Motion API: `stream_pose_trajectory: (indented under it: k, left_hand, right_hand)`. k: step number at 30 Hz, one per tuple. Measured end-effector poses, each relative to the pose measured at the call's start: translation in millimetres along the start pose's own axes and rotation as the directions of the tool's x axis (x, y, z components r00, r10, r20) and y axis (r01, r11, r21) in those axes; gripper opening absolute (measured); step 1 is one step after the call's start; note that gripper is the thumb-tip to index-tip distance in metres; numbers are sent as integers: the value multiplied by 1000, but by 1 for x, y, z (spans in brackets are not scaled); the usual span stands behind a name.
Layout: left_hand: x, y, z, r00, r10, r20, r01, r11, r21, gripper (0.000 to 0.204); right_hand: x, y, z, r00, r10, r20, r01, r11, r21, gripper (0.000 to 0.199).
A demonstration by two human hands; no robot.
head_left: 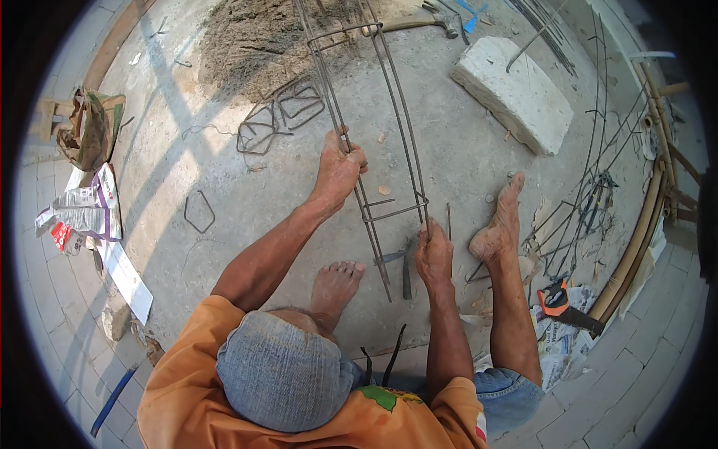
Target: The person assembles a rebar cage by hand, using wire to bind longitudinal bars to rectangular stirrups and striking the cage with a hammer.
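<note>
A long, narrow rebar cage (pixel 402 112) of thin steel rods runs away from me across the concrete floor, with square stirrups tying the rods together. One stirrup (pixel 395 212) sits close to the near end. My left hand (pixel 340 170) is closed round the left-hand rods, partway up. On the right, my right hand (pixel 435 254) grips the near end of the right-hand rods, just below that stirrup. Between my hands and feet, a dark tool (pixel 406 273) of unclear kind lies on the floor. Several loose bent stirrups (pixel 301 118) rest left of the cage.
Beyond the cage are a sand pile (pixel 250 45) and a hammer (pixel 419 22). A pale block (pixel 516 93) lies to the right. More rods (pixel 580 198) and an orange-handled saw (pixel 572 314) are at far right. Torn bags (pixel 90 206) lie at left.
</note>
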State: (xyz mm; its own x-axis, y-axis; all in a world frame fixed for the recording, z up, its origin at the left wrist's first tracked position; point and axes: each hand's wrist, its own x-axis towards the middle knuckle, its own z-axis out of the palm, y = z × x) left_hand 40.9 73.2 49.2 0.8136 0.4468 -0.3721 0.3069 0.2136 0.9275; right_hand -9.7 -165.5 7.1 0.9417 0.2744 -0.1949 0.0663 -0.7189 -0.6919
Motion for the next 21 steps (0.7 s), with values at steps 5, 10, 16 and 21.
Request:
stream_pose_trajectory:
  k: [5,10,16,21]
  left_hand:
    - [-3,-41,-27,994,-47,-97,48,999,-1,56]
    - [-9,-57,-29,977,-119,-177,115,993,-36,57]
    - [0,-82,-31,973,-135,-188,155,983,95,59]
    - [2,-61,-41,962,-229,-150,245,964,100,59]
  right_hand:
    - [-6,3,19,996,-84,-1,84,994,-64,29]
    - [1,-21,-2,985,-60,163,95,971,-220,40]
    - [54,-29,-33,951,-301,64,305,951,-50,50]
    - [213,-63,-25,995,-81,58,79,996,42,60]
